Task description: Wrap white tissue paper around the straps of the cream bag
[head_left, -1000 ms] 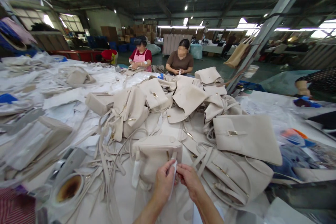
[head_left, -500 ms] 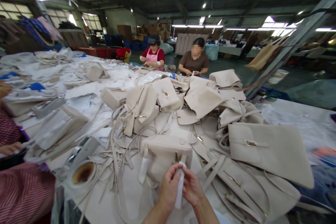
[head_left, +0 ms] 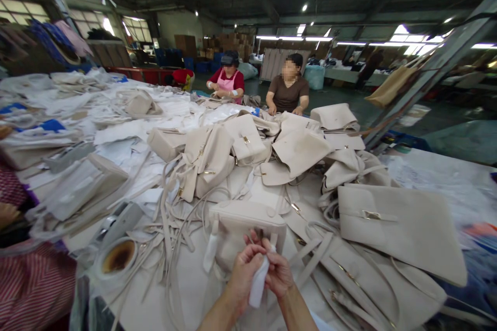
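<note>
A beige handbag (head_left: pixel 243 213) stands on the table just beyond my hands, its top edge facing me. My left hand (head_left: pixel 244 271) is closed, thumb and fingers pinching a soft white strip (head_left: pixel 259 282), perhaps wrapping paper. My right hand (head_left: pixel 278 271) pinches the same strip from the other side, close to the bag's right strap end. The strip's loose end hangs down between my palms. On the bag's left side a similar white wrap (head_left: pixel 210 253) covers a strap. My fingers partly hide the bag's front and the strap end.
Beige bags (head_left: pixel 209 155) lie heaped beyond, with flat bags (head_left: pixel 404 227) at right. Loose straps (head_left: pixel 171 253) and a roll of tape (head_left: pixel 118 257) lie at left. A person in striped clothing (head_left: pixel 34 284) sits at left; two co-workers (head_left: pixel 289 90) are across the table.
Both my hands have shifted slightly left, and the white strip's lower end now slants to the left. Across the table, the brown-shirted co-worker's hands have moved apart.
</note>
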Demonstrator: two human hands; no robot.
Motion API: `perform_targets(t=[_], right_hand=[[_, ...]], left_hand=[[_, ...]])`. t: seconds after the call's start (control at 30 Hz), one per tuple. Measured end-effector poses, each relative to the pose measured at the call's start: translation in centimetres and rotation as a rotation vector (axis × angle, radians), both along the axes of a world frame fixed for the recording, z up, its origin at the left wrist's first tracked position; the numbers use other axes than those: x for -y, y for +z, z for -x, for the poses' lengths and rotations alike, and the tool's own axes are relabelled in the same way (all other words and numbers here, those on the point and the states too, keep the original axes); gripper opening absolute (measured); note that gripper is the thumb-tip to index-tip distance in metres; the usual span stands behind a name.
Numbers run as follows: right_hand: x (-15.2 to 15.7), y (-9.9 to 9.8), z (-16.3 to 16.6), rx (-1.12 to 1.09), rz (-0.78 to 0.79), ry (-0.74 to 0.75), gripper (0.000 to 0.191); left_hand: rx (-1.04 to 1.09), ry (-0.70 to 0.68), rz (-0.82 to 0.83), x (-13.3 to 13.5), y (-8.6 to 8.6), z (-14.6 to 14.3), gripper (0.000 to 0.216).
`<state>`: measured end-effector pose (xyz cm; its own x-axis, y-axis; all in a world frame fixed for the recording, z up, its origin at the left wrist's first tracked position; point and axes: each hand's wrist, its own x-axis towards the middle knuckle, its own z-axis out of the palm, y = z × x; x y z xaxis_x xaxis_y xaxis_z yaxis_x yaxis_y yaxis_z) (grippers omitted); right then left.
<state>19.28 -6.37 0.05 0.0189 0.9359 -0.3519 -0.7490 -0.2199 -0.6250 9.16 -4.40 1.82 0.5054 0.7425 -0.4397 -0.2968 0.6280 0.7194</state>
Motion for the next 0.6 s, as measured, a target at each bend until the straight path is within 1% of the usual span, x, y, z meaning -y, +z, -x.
perform_targets(t=[0.1,0.2,0.27,0.37,0.43,0.5,0.6], right_hand=[[1.2,0.5,-0.6,-0.119,-0.018,0.031,0.051],[3.0,0.9,-0.8,-0.145,0.01,-0.006,0.045],[4.0,1.1,-0.6,-0.079,0.066,-0.032,0.043],[4.8,1.8,-0.3,0.062,0.133,-0.045,0.046],[5.0,2.3,-0.3,0.105,0.131,-0.035,0.047],[5.0,2.7,-0.4,0.095,0.108,-0.023,0.049],[4.9,3.3,-0.7,0.107,0.076,-0.02,0.05]], left_hand=[[-0.091,0.029,-0.104,0.0,-0.1,-0.1,0.048],[-0.178,0.029,-0.105,0.5,0.1,0.0,0.047],[-0.179,-0.047,-0.041,1.0,0.3,0.3,0.046],[-0.105,-0.16,0.088,1.6,0.6,0.9,0.048],[-0.053,-0.178,0.159,1.7,0.7,1.3,0.046],[-0.019,-0.173,0.214,1.6,0.8,1.5,0.042],[0.019,-0.18,0.251,1.5,1.1,1.7,0.035]])
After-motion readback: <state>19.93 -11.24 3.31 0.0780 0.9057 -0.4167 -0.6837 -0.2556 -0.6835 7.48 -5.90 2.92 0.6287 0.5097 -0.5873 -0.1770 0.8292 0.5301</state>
